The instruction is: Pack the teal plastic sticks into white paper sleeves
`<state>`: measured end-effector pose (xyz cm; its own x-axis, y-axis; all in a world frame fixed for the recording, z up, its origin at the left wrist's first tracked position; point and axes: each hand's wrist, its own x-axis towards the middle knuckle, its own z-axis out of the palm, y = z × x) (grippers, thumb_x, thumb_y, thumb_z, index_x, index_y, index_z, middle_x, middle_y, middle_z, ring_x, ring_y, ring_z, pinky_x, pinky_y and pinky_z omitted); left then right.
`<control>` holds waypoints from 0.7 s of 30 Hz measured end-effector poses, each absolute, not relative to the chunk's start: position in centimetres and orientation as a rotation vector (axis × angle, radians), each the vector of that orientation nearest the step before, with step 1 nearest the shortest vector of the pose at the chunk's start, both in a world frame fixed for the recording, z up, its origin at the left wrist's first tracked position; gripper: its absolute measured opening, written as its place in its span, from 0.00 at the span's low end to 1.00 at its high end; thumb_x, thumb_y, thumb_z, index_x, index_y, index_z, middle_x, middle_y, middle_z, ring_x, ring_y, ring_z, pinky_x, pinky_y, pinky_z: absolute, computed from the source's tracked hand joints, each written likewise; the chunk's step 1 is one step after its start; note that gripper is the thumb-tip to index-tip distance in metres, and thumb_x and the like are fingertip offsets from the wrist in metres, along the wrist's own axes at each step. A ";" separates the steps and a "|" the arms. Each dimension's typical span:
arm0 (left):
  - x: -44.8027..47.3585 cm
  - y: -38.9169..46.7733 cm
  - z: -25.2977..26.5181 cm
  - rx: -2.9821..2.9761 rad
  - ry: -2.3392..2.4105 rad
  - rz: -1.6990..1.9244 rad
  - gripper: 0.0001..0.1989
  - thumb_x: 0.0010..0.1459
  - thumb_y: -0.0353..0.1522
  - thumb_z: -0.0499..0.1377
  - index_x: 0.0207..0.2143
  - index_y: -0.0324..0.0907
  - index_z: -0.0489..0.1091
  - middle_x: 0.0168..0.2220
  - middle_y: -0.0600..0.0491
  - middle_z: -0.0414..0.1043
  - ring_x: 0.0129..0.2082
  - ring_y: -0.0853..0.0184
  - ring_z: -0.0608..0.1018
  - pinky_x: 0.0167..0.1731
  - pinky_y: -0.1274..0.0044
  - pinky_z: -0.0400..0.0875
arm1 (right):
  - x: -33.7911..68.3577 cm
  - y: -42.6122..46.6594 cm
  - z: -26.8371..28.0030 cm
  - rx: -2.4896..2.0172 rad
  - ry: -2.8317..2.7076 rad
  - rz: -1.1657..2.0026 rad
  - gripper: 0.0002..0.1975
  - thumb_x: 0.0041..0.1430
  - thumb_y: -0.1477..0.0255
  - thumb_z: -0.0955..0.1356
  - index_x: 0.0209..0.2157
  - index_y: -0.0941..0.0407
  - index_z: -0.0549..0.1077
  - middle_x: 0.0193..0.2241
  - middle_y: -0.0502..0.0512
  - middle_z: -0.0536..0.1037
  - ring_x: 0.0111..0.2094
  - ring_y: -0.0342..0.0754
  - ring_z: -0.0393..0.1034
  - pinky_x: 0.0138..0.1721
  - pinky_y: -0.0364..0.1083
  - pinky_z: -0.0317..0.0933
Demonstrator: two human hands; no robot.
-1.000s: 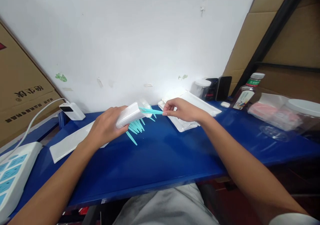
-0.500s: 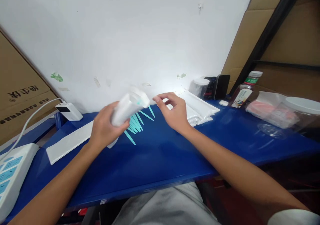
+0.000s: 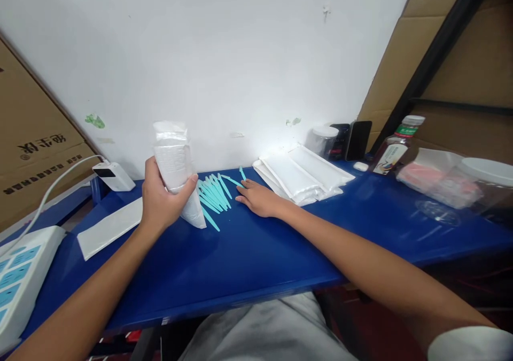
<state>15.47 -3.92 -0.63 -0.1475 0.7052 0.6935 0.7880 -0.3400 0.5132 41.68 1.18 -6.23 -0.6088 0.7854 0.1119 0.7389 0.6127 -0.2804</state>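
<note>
My left hand [image 3: 162,198] grips a white padded mailer bag [image 3: 173,163], holding it upright above the table with its top end raised. My right hand [image 3: 258,196] rests low over the blue table, fingers stretched out and thumb apart. Its fingertips touch a thin turquoise plastic stick [image 3: 242,173], partly covered by the hand. Between both hands lies a loose fan of similar turquoise sticks [image 3: 214,195]; the bag hides part of it.
A stack of white padded bags [image 3: 294,176] lies right of my right hand. Another white bag [image 3: 110,235] lies at left, near a power strip [image 3: 30,286] and a white charger [image 3: 114,176]. A bottle [image 3: 395,147], jars [image 3: 320,140] and phones [image 3: 358,140] stand at right.
My left hand has moved left and turned the bag upright. My right hand has come down from a raised pinch onto the sticks, its fingers now stretched out.
</note>
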 end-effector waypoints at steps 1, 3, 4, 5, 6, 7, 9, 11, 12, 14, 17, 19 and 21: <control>15.4 -3.9 -0.6 -1.992 -1.754 -1.519 0.30 0.57 0.48 0.67 0.56 0.48 0.61 0.50 0.49 0.74 0.52 0.50 0.79 0.45 0.63 0.76 | 41.7 1.2 -6.1 -1.242 -2.611 0.266 0.21 0.79 0.65 0.62 0.60 0.65 0.76 0.64 0.75 0.73 0.69 0.62 0.64 0.67 0.55 0.58; 15.4 -4.0 -0.5 -1.988 -1.749 -1.524 0.30 0.58 0.48 0.67 0.56 0.48 0.61 0.50 0.49 0.74 0.52 0.51 0.79 0.45 0.63 0.76 | 42.0 1.2 -5.8 -1.242 -2.606 0.214 0.15 0.77 0.71 0.64 0.49 0.63 0.81 0.53 0.71 0.81 0.60 0.59 0.73 0.60 0.51 0.62; 15.3 -3.9 -0.5 -1.988 -1.747 -1.524 0.30 0.58 0.48 0.66 0.57 0.48 0.61 0.51 0.49 0.73 0.52 0.51 0.79 0.46 0.63 0.76 | 42.2 1.1 -5.6 -1.249 -2.604 0.200 0.13 0.76 0.73 0.65 0.45 0.62 0.81 0.49 0.68 0.82 0.56 0.57 0.75 0.57 0.50 0.63; 15.3 -3.9 -0.5 -1.989 -1.746 -1.522 0.30 0.58 0.48 0.66 0.57 0.48 0.61 0.51 0.48 0.73 0.52 0.50 0.79 0.46 0.63 0.76 | 42.4 1.0 -5.4 -1.253 -2.599 0.192 0.12 0.75 0.74 0.66 0.43 0.61 0.82 0.46 0.66 0.83 0.53 0.56 0.76 0.55 0.49 0.63; 15.3 -3.9 -0.5 -1.989 -1.746 -1.519 0.30 0.58 0.48 0.66 0.57 0.48 0.60 0.51 0.48 0.73 0.52 0.50 0.79 0.46 0.63 0.76 | 42.6 0.9 -5.3 -1.256 -2.579 0.187 0.10 0.74 0.76 0.66 0.42 0.60 0.82 0.45 0.64 0.83 0.51 0.55 0.76 0.53 0.48 0.63; 15.3 -3.9 -0.6 -1.992 -1.748 -1.513 0.30 0.58 0.48 0.66 0.57 0.48 0.60 0.51 0.48 0.73 0.52 0.50 0.79 0.46 0.63 0.76 | 42.8 0.7 -5.2 -1.261 -2.542 0.185 0.09 0.73 0.76 0.67 0.43 0.59 0.82 0.46 0.62 0.82 0.49 0.53 0.76 0.50 0.47 0.62; 15.3 -3.9 -0.6 -1.992 -1.744 -1.504 0.30 0.58 0.48 0.66 0.57 0.48 0.60 0.51 0.48 0.74 0.53 0.50 0.79 0.46 0.62 0.77 | 43.0 0.4 -5.1 -1.300 -2.430 0.191 0.06 0.71 0.73 0.70 0.46 0.58 0.80 0.49 0.61 0.80 0.47 0.51 0.75 0.47 0.46 0.63; 15.3 -3.9 -0.6 -1.991 -1.734 -1.502 0.31 0.58 0.48 0.66 0.57 0.48 0.61 0.51 0.48 0.74 0.53 0.49 0.79 0.46 0.62 0.77 | 42.8 0.2 -5.1 -1.382 -2.330 0.202 0.13 0.70 0.66 0.73 0.51 0.59 0.78 0.51 0.62 0.78 0.48 0.53 0.74 0.46 0.46 0.64; 15.3 -3.9 -0.6 -1.992 -1.731 -1.506 0.31 0.58 0.48 0.66 0.57 0.48 0.61 0.51 0.48 0.74 0.53 0.50 0.79 0.46 0.62 0.77 | 42.6 0.2 -5.1 -1.428 -2.312 0.201 0.18 0.69 0.62 0.74 0.52 0.60 0.77 0.51 0.64 0.78 0.50 0.55 0.74 0.47 0.47 0.64; 15.3 -3.9 -0.6 -1.998 -1.728 -1.523 0.31 0.58 0.48 0.67 0.58 0.48 0.61 0.51 0.48 0.74 0.53 0.50 0.79 0.46 0.62 0.77 | 42.1 0.3 -5.1 -1.502 -2.341 0.175 0.20 0.70 0.59 0.72 0.51 0.61 0.77 0.51 0.67 0.78 0.53 0.57 0.73 0.50 0.49 0.64; 15.2 -3.8 -0.6 -2.023 -1.735 -1.516 0.32 0.57 0.48 0.67 0.58 0.49 0.61 0.52 0.48 0.74 0.54 0.49 0.79 0.47 0.62 0.76 | 41.4 0.3 -4.8 -1.588 -2.442 0.095 0.15 0.75 0.64 0.67 0.49 0.62 0.78 0.51 0.68 0.79 0.54 0.57 0.73 0.52 0.49 0.64; 15.1 -3.7 -0.6 -2.061 -1.754 -1.465 0.35 0.56 0.48 0.69 0.60 0.48 0.61 0.55 0.46 0.73 0.55 0.48 0.78 0.48 0.62 0.76 | 41.2 0.2 -4.5 -1.645 -2.485 0.079 0.14 0.76 0.67 0.66 0.49 0.63 0.79 0.50 0.70 0.80 0.54 0.59 0.74 0.52 0.49 0.65; 15.2 -3.5 -0.8 -2.141 -1.785 -1.379 0.40 0.54 0.49 0.70 0.63 0.48 0.59 0.58 0.45 0.73 0.57 0.47 0.78 0.48 0.62 0.76 | 41.3 0.0 -4.2 -1.685 -2.507 0.093 0.13 0.75 0.69 0.67 0.48 0.64 0.79 0.49 0.73 0.81 0.53 0.62 0.75 0.51 0.51 0.66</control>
<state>15.20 -3.50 -0.80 -0.0522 0.7762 0.6283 0.8040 -0.3406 0.4875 41.33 0.02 -4.15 -0.3734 0.9254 0.0653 0.9180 0.3787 -0.1174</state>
